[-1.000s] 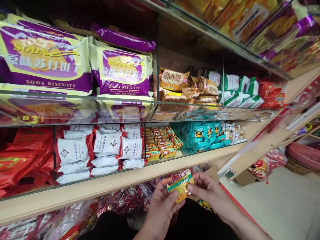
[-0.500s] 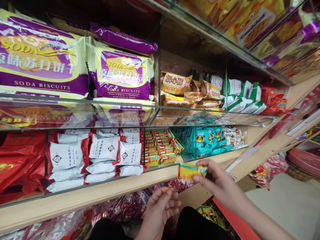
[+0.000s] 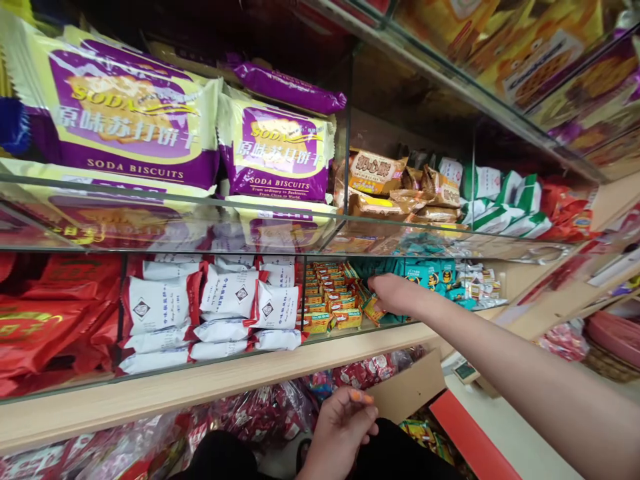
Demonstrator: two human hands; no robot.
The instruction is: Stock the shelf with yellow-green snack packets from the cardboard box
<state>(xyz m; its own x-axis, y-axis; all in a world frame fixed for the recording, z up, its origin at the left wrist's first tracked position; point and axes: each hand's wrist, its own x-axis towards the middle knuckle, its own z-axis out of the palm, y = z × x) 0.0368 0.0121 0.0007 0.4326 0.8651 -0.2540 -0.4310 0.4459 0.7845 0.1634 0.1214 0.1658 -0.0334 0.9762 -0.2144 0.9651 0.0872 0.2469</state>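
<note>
My right hand reaches into the glass shelf compartment and grips a small yellow-and-green snack packet, pressed against the stack of like orange-yellow packets. Teal packets lie just behind the hand. My left hand hangs low near my lap with its fingers curled and nothing in it.
Purple soda biscuit bags fill the upper glass shelf. White-and-red packets and red bags sit left of the stack. A wooden shelf edge runs below, with red wrapped sweets under it. A pink basket stands at right.
The right hand took the packet away from the left hand, lifted it and carried it into the shelf against the stack. The left hand sank and curled.
</note>
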